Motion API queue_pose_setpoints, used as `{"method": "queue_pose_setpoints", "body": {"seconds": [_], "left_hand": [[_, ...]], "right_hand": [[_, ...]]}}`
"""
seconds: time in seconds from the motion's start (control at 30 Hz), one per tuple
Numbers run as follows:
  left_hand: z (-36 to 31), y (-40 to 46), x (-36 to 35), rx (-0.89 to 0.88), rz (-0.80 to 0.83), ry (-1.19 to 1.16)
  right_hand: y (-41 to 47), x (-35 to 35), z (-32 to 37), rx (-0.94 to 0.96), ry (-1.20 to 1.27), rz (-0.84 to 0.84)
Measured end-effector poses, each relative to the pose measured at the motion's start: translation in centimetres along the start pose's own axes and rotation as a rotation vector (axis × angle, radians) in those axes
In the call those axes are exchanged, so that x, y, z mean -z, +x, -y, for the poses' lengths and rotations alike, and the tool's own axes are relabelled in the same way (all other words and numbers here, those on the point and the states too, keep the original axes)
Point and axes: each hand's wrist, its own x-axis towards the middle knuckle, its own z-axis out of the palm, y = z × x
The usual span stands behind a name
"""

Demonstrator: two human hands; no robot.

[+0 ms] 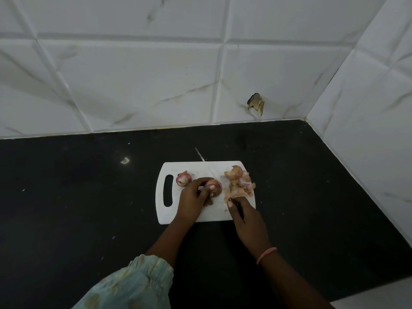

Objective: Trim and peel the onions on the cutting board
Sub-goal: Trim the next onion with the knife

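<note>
Black countertop (89, 197) in a tiled corner, white cutting board (189, 216) lying flat on it, handle slot to the left. Left hand (194, 198) is clamped over a reddish onion (215, 186) mid-board, fingers draped across the top, thumb side hidden, so the onion is pinned against the board. Right hand (247, 217) is closed around a dark knife handle (237, 207) at the board's near right; the blade (200, 155) runs up and left from there, passing just right of the held onion, tip poking past the far edge. It's motion-blurred over the board, so can't tell whether the edge touches the onion. Key relation: the onion sits left of and slightly beyond the knife hand, with the blade's long axis running near-to-far beside it. Likely next step is trimming an end, so the left fingertips close to the blade line are the risk. Second onion (184, 179), skin partly on, sits left, near the handle slot. Pile of peels (239, 186) on the right side of the board.
</note>
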Motion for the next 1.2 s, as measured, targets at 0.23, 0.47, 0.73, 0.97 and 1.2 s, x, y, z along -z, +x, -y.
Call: {"method": "queue_pose_setpoints", "body": {"seconds": [0.23,0.47,0.73,0.97,1.2], "left_hand": [[-0.1,0.0,0.8,0.001,0.116,-0.029],[-0.3,0.1,1.1,-0.020,0.136,0.025],[0.0,0.7,1.4,0.041,0.172,0.101],[0.3,1.1,1.5,0.057,0.200,0.129],[-0.1,0.8,1.6,0.053,0.203,0.132]], "right_hand": [[0.0,0.5,0.2,0.052,-0.059,-0.009],[-0.1,2.2,-0.8,0.191,-0.306,-0.010],[0.3,3.3,-2.3,0.282,-0.444,-0.031],[0.3,3.4,-2.3,0.319,-0.467,-0.029],[0.3,3.3,-2.6,0.300,-0.433,-0.037]]}}
